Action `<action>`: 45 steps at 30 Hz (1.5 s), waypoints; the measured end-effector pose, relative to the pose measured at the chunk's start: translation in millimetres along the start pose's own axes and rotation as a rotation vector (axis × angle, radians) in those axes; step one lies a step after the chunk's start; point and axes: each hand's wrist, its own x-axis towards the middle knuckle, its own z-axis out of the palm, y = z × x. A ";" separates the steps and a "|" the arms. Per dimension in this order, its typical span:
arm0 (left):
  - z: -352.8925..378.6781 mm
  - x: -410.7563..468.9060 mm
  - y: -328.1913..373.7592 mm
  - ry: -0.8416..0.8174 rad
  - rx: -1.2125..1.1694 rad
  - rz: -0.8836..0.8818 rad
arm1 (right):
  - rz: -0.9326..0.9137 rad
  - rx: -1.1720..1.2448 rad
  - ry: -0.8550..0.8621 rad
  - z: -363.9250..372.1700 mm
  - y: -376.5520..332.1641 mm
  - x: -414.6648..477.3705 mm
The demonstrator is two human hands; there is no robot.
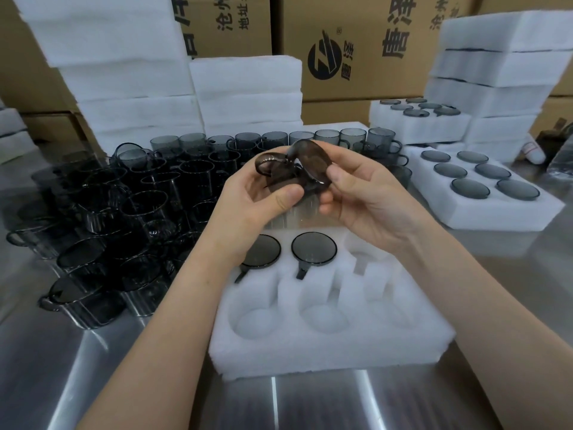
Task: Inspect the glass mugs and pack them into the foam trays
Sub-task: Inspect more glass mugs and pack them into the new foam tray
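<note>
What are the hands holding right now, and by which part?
A smoky glass mug, tilted: left hand grips its side wall, right hand pinches its round end.

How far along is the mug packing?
Done: the right tray is full; the near tray holds two mugs. In hand: left hand and right hand grip one mug for inspection. Left: four empty pockets, plus many loose mugs.

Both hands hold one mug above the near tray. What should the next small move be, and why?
Probably lower the mug into the empty back-right pocket of the near foam tray. The left hand and right hand hold it just above, and the other two back pockets already hold packed mugs.
</note>
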 end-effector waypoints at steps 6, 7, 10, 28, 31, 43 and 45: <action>2.9 -0.8 3.1 -0.049 0.099 -0.003 | -0.059 -0.133 0.108 1.7 3.0 0.0; 3.3 -0.7 3.5 -0.060 0.127 0.001 | -0.075 -0.170 0.136 2.5 3.9 0.1; 2.5 -0.7 2.8 -0.092 0.178 -0.002 | -0.124 -0.321 0.231 5.7 6.4 0.6; 11.0 -4.8 2.4 0.074 0.363 0.149 | 0.093 -0.159 0.093 20.7 5.1 0.6; 11.2 -6.3 4.0 0.048 0.424 0.141 | 0.106 -0.217 0.039 19.9 6.9 0.0; 13.5 -9.1 4.3 0.002 0.505 0.192 | 0.066 -0.271 0.112 18.8 14.3 0.9; 13.6 -8.8 3.0 -0.007 0.533 0.219 | 0.102 -0.170 0.111 17.5 13.1 3.2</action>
